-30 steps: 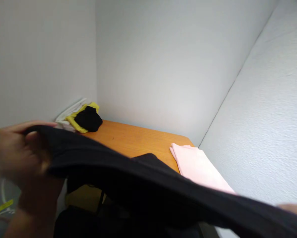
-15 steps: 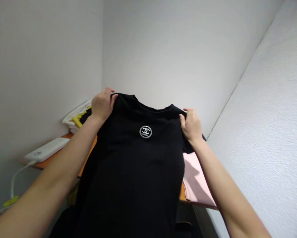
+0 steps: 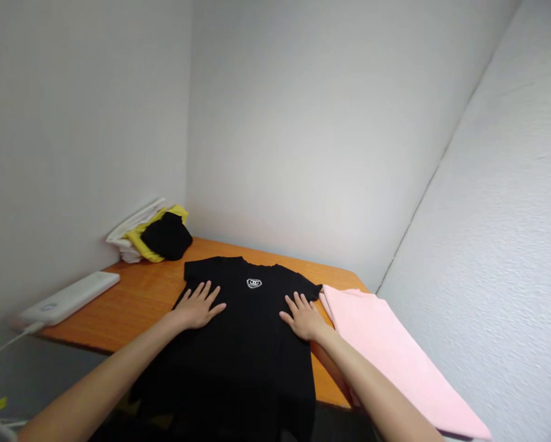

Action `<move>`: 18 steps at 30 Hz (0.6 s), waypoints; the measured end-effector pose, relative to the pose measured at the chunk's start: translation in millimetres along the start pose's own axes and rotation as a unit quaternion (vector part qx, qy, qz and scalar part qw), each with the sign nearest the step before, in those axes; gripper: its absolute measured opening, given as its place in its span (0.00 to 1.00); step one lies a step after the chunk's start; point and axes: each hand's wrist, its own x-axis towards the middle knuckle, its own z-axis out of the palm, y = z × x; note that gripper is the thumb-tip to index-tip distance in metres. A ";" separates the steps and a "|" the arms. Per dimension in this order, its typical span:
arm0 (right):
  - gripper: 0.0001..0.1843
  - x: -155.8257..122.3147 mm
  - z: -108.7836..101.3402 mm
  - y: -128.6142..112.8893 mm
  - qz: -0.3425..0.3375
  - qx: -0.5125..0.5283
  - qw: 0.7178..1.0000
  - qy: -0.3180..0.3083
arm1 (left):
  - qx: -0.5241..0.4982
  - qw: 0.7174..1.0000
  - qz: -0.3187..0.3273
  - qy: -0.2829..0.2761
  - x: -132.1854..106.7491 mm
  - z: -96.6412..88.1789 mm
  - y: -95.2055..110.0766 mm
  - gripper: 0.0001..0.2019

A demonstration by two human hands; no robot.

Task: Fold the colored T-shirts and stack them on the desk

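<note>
One black T-shirt (image 3: 252,350) under left hand (image 3: 198,308), right hand (image 3: 304,318), two grips spread flat, empty, one pink garment (image 3: 395,344)

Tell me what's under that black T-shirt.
The wooden table lies under the upper part of the black T-shirt; the surface it covers can't be seen.
</note>
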 end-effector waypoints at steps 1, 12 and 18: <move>0.40 8.9 -2.5 2.4 0.006 0.007 1.000 -0.004 | 0.002 1.000 0.000 -0.016 8.4 -1.9 -0.9 0.33; 0.25 79.5 -59.3 62.1 0.124 0.033 0.985 0.117 | -0.005 0.960 0.262 0.101 -66.4 -3.6 99.2 0.26; 0.18 103.2 -55.2 92.8 0.201 0.031 0.974 0.099 | 0.019 0.831 0.386 0.399 -106.7 90.1 185.5 0.07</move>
